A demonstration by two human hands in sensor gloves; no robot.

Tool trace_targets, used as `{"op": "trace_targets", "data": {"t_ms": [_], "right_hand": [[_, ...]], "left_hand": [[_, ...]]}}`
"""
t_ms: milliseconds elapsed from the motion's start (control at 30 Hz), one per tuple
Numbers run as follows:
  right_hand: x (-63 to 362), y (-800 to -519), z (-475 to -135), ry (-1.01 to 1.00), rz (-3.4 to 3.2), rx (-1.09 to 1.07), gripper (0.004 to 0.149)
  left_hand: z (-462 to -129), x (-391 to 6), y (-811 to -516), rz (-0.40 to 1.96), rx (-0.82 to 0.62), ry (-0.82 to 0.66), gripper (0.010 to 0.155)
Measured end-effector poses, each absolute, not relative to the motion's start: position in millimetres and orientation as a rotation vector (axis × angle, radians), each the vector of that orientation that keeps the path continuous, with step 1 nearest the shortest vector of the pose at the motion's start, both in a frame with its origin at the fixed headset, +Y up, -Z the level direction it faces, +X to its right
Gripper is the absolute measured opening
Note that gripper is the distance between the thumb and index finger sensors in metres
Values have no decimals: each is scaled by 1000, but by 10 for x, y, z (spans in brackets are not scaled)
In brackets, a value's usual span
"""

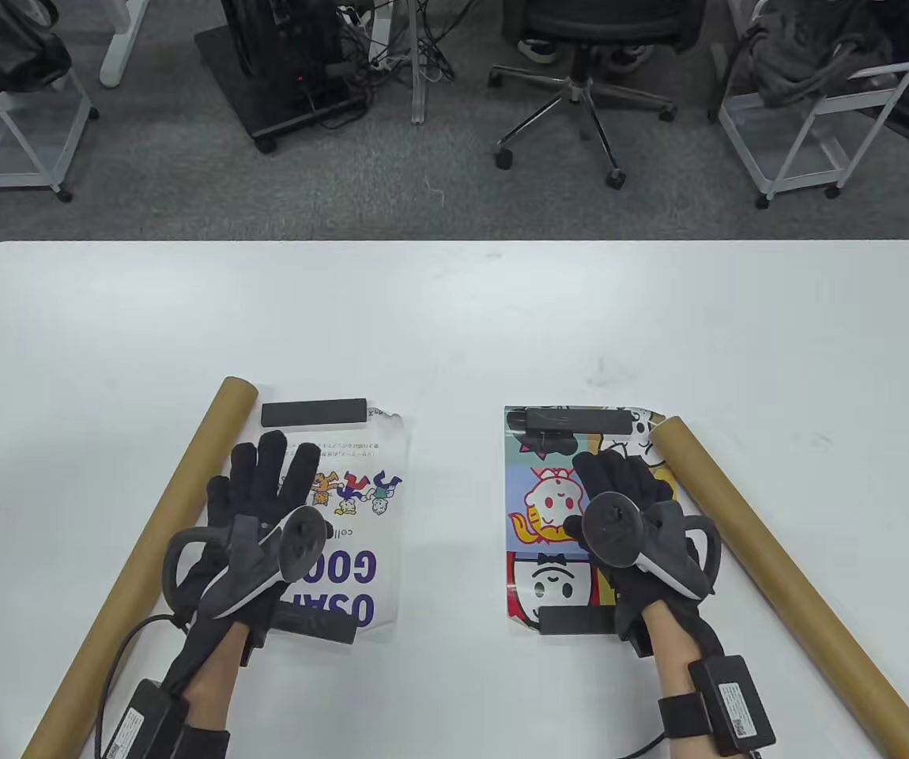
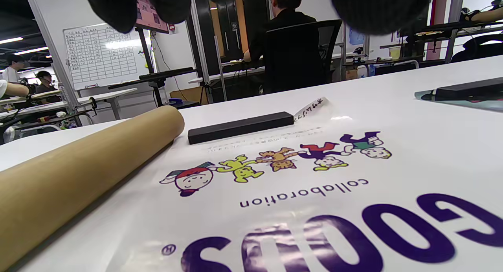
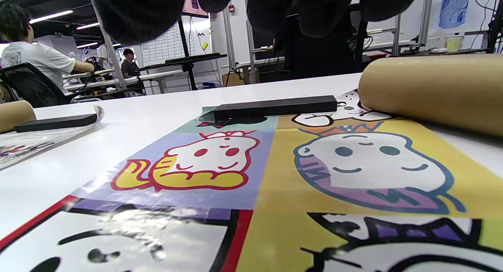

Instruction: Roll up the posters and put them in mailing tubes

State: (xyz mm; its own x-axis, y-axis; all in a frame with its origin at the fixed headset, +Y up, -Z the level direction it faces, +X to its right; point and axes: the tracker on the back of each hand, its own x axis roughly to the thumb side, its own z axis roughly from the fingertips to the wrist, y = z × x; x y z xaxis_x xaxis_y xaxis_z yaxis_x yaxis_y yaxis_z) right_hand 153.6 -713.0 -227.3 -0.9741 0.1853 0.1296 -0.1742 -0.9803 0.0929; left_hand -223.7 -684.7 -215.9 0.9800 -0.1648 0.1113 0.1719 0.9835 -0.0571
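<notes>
Table view: my left hand (image 1: 265, 506) lies flat on the white poster (image 1: 360, 522) with purple lettering and a row of small cartoon figures, fingers straight and spread, gripping nothing. A black bar weight (image 1: 314, 412) lies across the far edge of this poster, whose far right corner curls up beside it; a second black bar (image 1: 316, 626) lies across the near edge, partly under my wrist. The left mailing tube (image 1: 146, 553), brown cardboard, lies diagonally along the poster's left side, its far end just beside the far weight. My right hand (image 1: 620, 506) rests on the colourful cartoon poster (image 1: 549, 506), fingers extended over the print; whether the fingertips press the paper I cannot tell, and they hold nothing. A black bar weight (image 1: 573, 419) sits on the far edge of this poster and another (image 1: 577, 621) on its near edge. The right mailing tube (image 1: 786, 577) lies diagonally at the poster's right, its far end overlapping the poster's far right corner. Both posters lie flat and unrolled on the white table (image 1: 454, 316), well apart from each other. Left wrist view: my fingertips (image 2: 118, 8) hang above the white poster, with the tube at left and the far weight beyond. Right wrist view: my fingertips (image 3: 137, 12) hang above the cartoon faces.
</notes>
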Motion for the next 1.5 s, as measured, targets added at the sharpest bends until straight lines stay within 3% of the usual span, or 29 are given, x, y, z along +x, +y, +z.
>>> {"op": "trace_targets", "data": {"t_ms": [700,833,1133,1500], "right_hand": [[1582,-7163,-2277,155,2916,185,75],[1599,-7154,-2279,150,2904,178,75],[1581,-7150,-2284,160,2888,196,75],[1530,-7192,-2273,208,2895,211,75]], "left_hand": [[-2215,-2311,-6931,-126,-124,-42,87],[-2259,-2336,-6908,-241,-170,-11,88],[-2363,-2853,-6829,-182,-242,171,94],[-2442,-3280,-7203,-166,-418,371,103]]}}
